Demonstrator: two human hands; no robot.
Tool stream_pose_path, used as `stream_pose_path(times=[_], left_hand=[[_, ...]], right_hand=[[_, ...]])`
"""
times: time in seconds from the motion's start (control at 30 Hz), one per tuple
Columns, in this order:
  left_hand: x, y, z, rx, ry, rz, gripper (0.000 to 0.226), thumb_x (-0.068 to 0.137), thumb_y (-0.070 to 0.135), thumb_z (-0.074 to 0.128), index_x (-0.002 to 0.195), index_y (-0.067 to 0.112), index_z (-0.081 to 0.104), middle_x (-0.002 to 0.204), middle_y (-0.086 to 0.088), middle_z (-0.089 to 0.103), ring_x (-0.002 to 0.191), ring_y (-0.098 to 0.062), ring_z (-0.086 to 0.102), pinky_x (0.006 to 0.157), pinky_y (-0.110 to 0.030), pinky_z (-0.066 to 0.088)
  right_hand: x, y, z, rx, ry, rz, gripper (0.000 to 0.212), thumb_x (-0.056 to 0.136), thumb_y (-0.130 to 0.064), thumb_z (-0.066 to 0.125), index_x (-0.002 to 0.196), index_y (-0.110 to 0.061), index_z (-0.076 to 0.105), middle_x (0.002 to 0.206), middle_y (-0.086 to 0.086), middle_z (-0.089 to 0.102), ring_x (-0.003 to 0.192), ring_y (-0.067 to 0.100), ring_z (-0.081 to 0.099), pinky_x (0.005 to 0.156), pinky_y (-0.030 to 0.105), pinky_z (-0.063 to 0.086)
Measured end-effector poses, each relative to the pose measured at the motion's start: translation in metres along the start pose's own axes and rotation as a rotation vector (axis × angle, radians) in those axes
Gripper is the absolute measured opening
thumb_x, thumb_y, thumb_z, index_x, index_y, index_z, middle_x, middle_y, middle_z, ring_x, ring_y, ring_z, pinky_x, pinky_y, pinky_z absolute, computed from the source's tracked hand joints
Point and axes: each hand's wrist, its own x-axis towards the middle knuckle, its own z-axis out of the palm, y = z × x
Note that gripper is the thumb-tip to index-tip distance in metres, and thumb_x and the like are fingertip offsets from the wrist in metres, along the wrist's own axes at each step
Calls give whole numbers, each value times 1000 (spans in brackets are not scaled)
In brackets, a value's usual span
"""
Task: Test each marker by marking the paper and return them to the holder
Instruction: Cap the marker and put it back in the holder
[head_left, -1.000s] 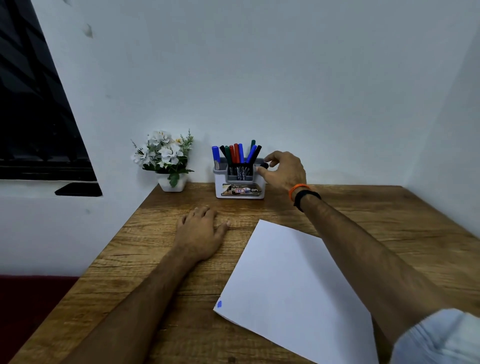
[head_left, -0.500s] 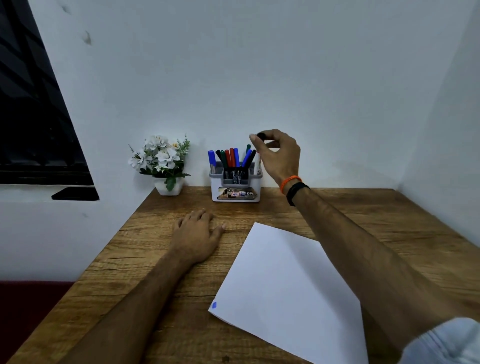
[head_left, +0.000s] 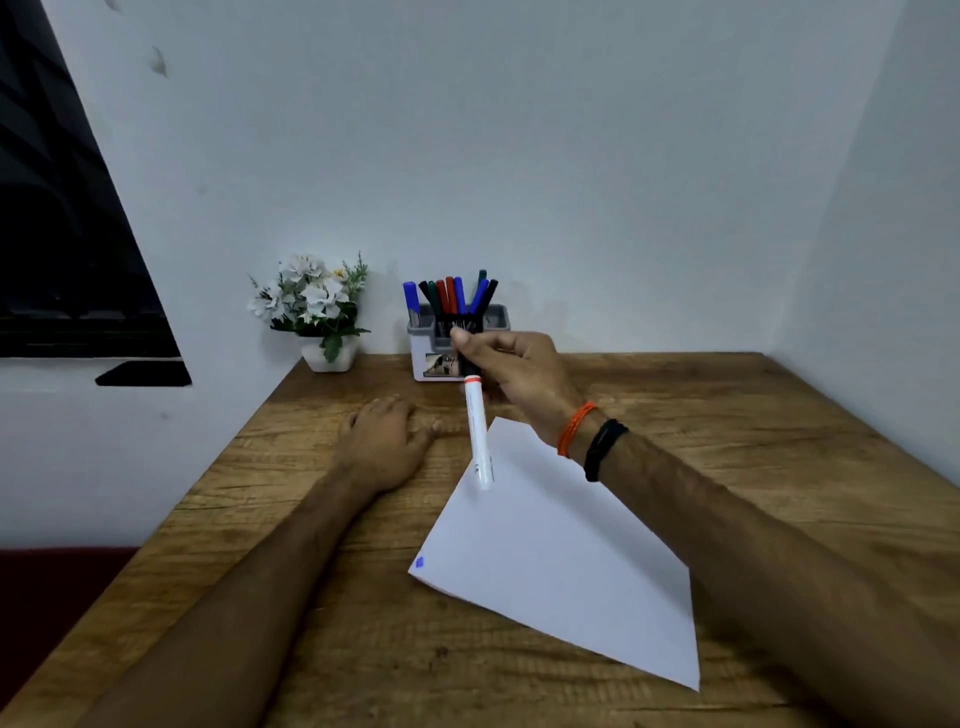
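My right hand (head_left: 514, 366) grips a white marker (head_left: 477, 431) by its black cap, in front of the holder. The marker's body hangs down over the far corner of the white paper (head_left: 561, 551), which lies on the wooden table (head_left: 727, 426) and carries a small blue mark (head_left: 420, 561) near its left corner. The grey and white holder (head_left: 423, 343) stands by the wall with several blue, red, green and black markers (head_left: 452, 296) upright in it. My left hand (head_left: 387, 434) rests flat on the table, left of the paper, holding nothing.
A small white pot of white flowers (head_left: 317, 312) stands left of the holder against the wall. A dark window (head_left: 62, 234) is on the left. White walls close the table at the back and right.
My right hand lifted a black-capped marker out of the holder's right side and brought it down and toward me over the paper. My left hand stayed flat.
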Motion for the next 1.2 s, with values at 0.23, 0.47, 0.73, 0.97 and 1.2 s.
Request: stream_pose_path(times=[0.23, 0.47, 0.73, 0.97, 1.2], left_hand=[[-14, 15, -27, -575, 124, 197, 50, 76, 26, 79, 123, 22, 61, 122, 4, 65, 112, -11, 60, 98, -36, 49], [-30, 33, -43, -780, 12, 440, 43, 68, 10, 84, 108, 13, 70, 99, 1, 73, 92, -13, 70, 82, -33, 58], [-20, 15, -41, -713, 50, 376, 17, 78, 14, 76, 95, 13, 74, 88, -3, 74, 79, -21, 70, 75, -43, 58], [-21, 13, -44, -871, -45, 223, 10, 85, 11, 68, 94, 8, 67, 84, -12, 72, 75, -23, 70, 64, -30, 58], [-30, 32, -42, -838, -141, 360, 19, 87, 16, 67, 102, 5, 67, 81, -7, 67, 67, -17, 64, 62, -30, 56]], right_hand=[[-26, 22, -7, 112, -99, 173, 34, 87, -25, 72, 95, 7, 64, 67, 4, 72, 66, 18, 74, 56, 21, 54], [-29, 24, -17, 93, -90, 277, 31, 86, -29, 73, 88, 1, 68, 63, 6, 71, 46, 6, 64, 44, 14, 47], [-20, 13, -38, 178, -335, 414, 53, 85, -45, 66, 109, 2, 65, 92, 17, 73, 77, 20, 73, 57, 21, 57], [-14, 23, -51, 133, -187, 185, 26, 79, -22, 75, 98, -5, 73, 74, 5, 69, 57, 8, 62, 49, 17, 50], [-22, 33, -32, 94, -120, 116, 14, 88, -18, 71, 83, -6, 71, 71, 10, 69, 55, 14, 65, 47, 21, 48]])
